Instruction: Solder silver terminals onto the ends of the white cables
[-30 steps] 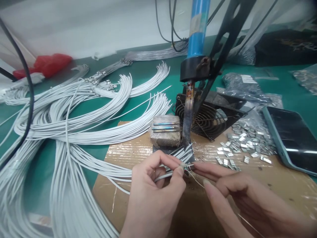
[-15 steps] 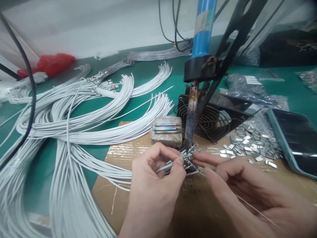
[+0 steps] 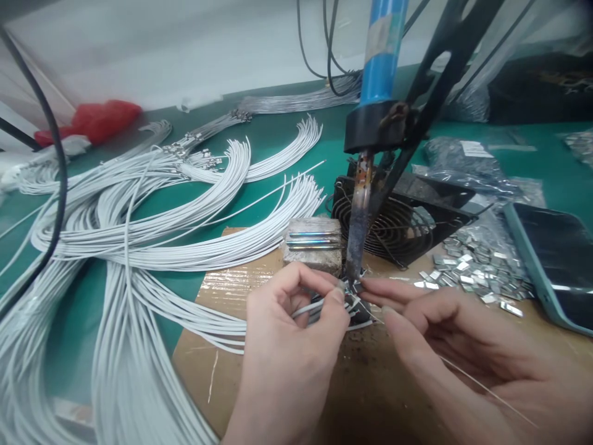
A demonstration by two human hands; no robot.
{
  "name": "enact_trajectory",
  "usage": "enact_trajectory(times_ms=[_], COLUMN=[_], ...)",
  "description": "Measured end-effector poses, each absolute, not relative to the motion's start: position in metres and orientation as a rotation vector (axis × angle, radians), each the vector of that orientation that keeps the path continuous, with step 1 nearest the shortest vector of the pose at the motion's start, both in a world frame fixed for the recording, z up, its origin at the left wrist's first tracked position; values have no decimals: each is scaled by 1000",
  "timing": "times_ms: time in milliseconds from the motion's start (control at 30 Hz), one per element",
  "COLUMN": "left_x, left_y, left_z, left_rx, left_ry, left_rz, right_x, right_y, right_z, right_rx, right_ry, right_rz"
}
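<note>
My left hand (image 3: 296,340) pinches a white cable (image 3: 303,311) between thumb and index finger, with its end under the soldering iron. In my right hand (image 3: 463,340) a thin strand of solder wire (image 3: 486,390) runs back across the palm, its front part between thumb and fingers. The right fingertips reach close to the iron's tip. The blue-handled soldering iron (image 3: 356,228) hangs tip down, right at the cable end. A small metal piece (image 3: 356,288) sits there, partly hidden by fingers and tip. More white cable ends lie below it.
White cable bundles (image 3: 222,247) spread over the green mat at left. A block (image 3: 312,247) with shiny bars stands behind my left hand. A black fan (image 3: 393,216) is behind the iron. Small metal clips (image 3: 477,269) and a phone (image 3: 556,259) lie at right.
My right hand has shifted slightly, and the solder strand's front end now sits nearer the fingertips. The metal piece is closer under the iron tip. The left hand keeps its pinch.
</note>
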State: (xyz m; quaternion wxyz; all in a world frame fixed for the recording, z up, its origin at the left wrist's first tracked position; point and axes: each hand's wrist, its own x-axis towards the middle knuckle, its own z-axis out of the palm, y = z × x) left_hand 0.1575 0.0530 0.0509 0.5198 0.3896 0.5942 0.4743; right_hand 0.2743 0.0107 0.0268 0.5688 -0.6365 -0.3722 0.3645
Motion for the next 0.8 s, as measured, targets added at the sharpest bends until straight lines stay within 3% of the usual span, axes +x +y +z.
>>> enact_trajectory(times_ms=[800], left_x=[156], left_y=[57], left_z=[47], left_rx=[956], left_ry=[1353], left_rz=[1177], right_x=[274], right_y=[15], right_z=[29], right_rx=[-1476], right_ry=[-853], right_rz=[878])
